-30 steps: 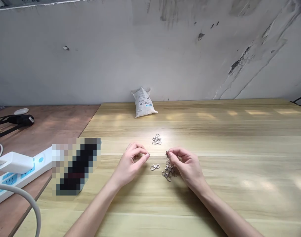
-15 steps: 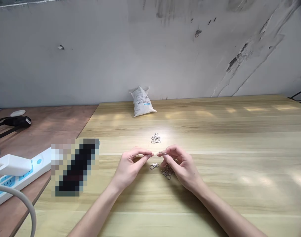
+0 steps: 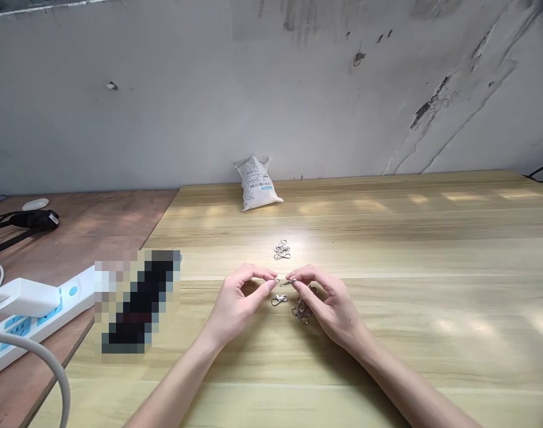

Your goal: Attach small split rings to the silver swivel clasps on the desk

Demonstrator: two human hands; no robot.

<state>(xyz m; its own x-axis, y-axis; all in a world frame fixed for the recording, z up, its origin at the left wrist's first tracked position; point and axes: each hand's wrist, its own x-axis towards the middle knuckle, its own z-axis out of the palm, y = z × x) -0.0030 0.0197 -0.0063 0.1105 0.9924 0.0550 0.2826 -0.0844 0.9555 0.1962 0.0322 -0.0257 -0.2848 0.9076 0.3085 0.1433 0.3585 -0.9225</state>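
Two bare hands meet over a pale wood-grain table (image 3: 414, 351), their fingertips almost touching. The left hand (image 3: 236, 306) is curled, its thumb and forefinger closed in a pinch on a tiny silver piece (image 3: 276, 280), too small to make out clearly. The right hand (image 3: 328, 304) is pinching too, with its thumb and forefinger closed on the end of a slim silver lobster clasp (image 3: 289, 283); its other fingers curve loosely above the table.

Just below the gap between the hands, a single loose clasp (image 3: 279, 301) lies flat on the wood. Beside it, partly under the right hand, sits a small tangled heap of silver clasps (image 3: 301, 313). Farther out, just beyond the fingertips, a second little cluster of clasps (image 3: 282, 249) catches a bright patch of light.

Left of the hands, a pixelated patch (image 3: 137, 303) covers whatever lies at the table's edge. Past that edge, a white power strip (image 3: 43, 315) with a white plug adapter (image 3: 25, 296) rests on a reddish-brown wooden board (image 3: 84, 238), and a thick pale cable (image 3: 39, 348) curves across the near corner. A black strap (image 3: 34, 220) and a small white oval object (image 3: 35, 204) lie farther along that board. At the far edge of the table, a white printed plastic bag (image 3: 256, 183) slumps against a scarred, grey-white wall (image 3: 342, 89).
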